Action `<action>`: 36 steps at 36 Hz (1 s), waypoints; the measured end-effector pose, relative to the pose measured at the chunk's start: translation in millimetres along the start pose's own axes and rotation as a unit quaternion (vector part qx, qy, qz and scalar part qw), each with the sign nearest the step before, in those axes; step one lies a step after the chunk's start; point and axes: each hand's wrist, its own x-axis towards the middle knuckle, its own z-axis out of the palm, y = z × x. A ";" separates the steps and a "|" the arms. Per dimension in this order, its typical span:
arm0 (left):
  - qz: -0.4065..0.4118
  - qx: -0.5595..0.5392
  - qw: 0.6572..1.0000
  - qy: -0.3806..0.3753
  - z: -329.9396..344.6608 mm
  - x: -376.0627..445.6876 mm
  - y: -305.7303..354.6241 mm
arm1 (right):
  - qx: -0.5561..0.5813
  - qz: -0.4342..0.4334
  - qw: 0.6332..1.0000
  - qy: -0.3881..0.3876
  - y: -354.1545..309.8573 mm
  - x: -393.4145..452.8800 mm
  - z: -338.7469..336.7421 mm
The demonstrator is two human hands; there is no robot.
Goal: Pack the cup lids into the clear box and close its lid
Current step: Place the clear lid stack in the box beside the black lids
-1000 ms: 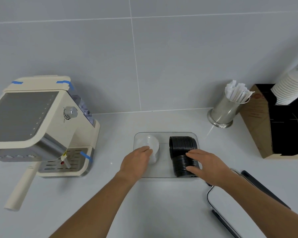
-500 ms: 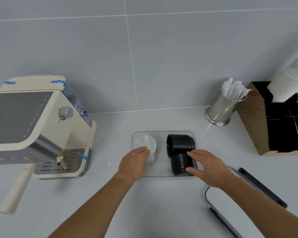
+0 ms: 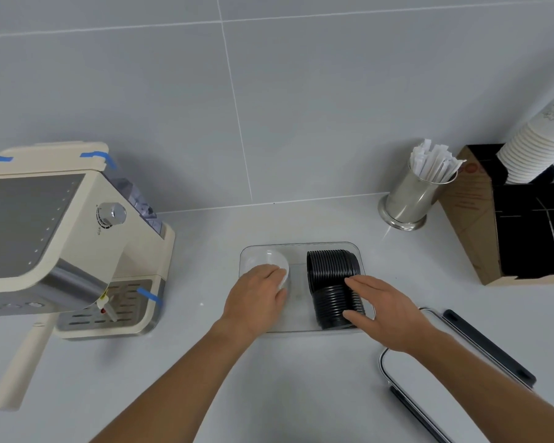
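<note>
A clear box (image 3: 301,247) sits open on the counter in the middle of the head view. A row of black cup lids (image 3: 331,276) stands on edge in its right half. White cup lids (image 3: 269,260) stand in its left half. My left hand (image 3: 256,298) rests over the white lids, fingers curled on them. My right hand (image 3: 384,311) lies against the near right side of the black lids, fingers spread along the stack. The box's lid (image 3: 429,385), clear with dark clips, lies on the counter to the right, under my right forearm.
A cream espresso machine (image 3: 61,238) stands at the left. At the back right are a steel cup of wrapped straws (image 3: 419,199) and a cardboard organiser (image 3: 493,231) with a stack of paper cups (image 3: 538,145).
The camera has tilted slightly. Both hands stay on the lids inside the box, with only small shifts of the fingers.
</note>
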 end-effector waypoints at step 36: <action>-0.181 -0.235 0.955 -0.029 32.9 36.7 53.8 | 0.000 0.027 0.999 0.020 -10.2 18.8 -1.4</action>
